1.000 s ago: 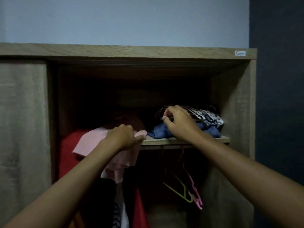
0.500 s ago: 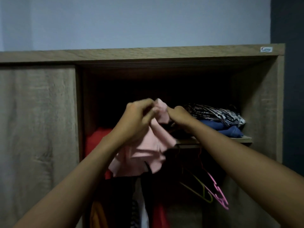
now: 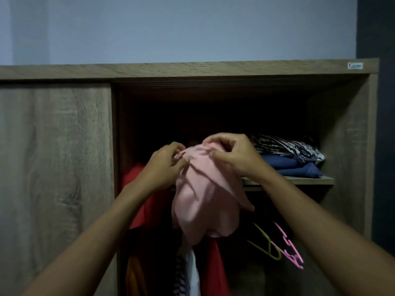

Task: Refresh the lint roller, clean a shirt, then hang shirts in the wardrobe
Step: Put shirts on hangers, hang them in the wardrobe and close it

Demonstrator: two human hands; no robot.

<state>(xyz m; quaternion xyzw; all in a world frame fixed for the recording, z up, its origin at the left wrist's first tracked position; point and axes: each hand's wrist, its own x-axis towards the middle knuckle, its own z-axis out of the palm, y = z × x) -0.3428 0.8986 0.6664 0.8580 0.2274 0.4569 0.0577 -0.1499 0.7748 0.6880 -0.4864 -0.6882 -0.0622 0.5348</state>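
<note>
A pink shirt point(image 3: 205, 201) hangs bunched in front of the open wardrobe point(image 3: 213, 70). My left hand point(image 3: 164, 167) pinches its top left edge and my right hand point(image 3: 233, 154) pinches its top right edge, both held at the height of the inner shelf point(image 3: 299, 180). The shirt droops down between my wrists over the hanging clothes. Whether a hanger is inside the shirt is hidden by the fabric and my hands.
Folded blue and patterned clothes point(image 3: 292, 159) lie on the shelf. Below it hang a red garment point(image 3: 141, 199), other dark clothes, and empty yellow point(image 3: 267, 246) and pink hangers point(image 3: 290, 248). A closed wooden door point(image 3: 53, 167) covers the left half.
My right hand left the folded pile and joined the left on the pink shirt. Both hands lifted it off the shelf edge and shifted right; the shirt now hangs between them.
</note>
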